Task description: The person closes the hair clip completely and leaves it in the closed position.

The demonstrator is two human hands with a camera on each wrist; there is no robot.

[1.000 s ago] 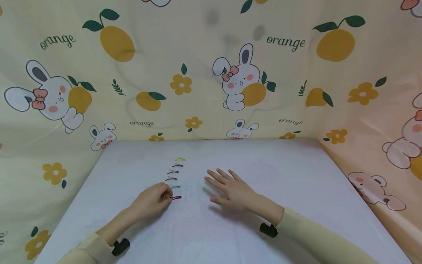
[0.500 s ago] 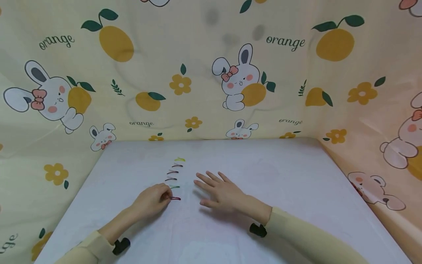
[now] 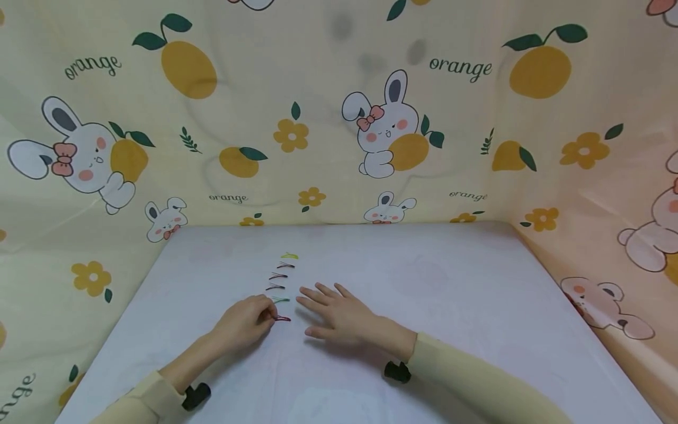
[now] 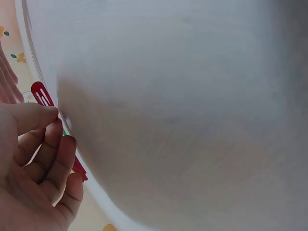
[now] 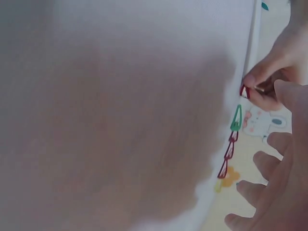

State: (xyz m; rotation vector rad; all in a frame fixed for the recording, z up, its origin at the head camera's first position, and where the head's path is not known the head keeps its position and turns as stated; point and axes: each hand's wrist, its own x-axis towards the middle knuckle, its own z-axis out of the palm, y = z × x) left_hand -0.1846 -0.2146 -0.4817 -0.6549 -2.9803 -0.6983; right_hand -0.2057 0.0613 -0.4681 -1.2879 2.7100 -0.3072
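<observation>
On the left, the left hand [image 3: 245,321] pinches a red hair clip [image 3: 283,319] by its middle, at the near end of a row on the table [image 3: 450,277]. Farther off lie a green clip [image 3: 282,300], 3 dark red clips [image 3: 281,277] and 1 yellow clip [image 3: 289,256]. The red hair clip looks light, stiff and slightly slippery, probably best held by its long edges. On the right, the right hand [image 3: 344,315] spreads wide, holding nothing.

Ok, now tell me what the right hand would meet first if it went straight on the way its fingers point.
Probably the green snap hair clip or the dark red clip just beyond it. The right hand's height is unclear, so it might pass above them.
</observation>
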